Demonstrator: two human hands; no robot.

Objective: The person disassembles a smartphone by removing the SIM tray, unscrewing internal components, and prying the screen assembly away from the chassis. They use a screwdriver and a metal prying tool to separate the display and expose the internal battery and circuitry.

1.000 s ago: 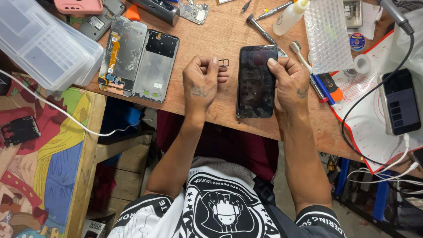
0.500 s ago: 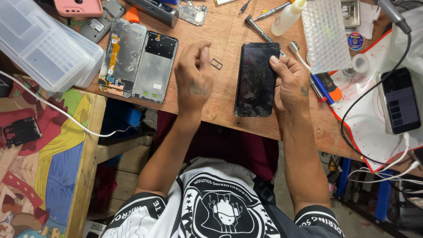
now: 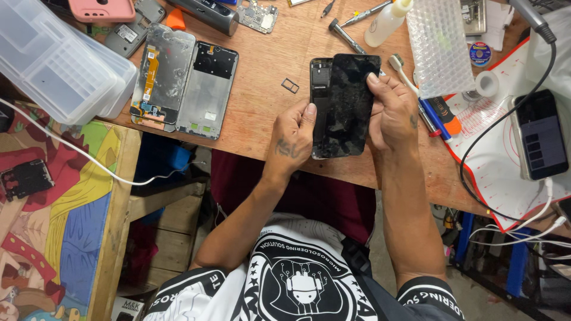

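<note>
phone screen (image 3: 348, 104) btwn left hand (image 3: 291, 139) & right hand (image 3: 392, 110).

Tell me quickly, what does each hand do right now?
Left hand: closed on the left edge of the phone frame.
Right hand: closed on the right edge of the black screen, lifted askew over the frame.
</note>
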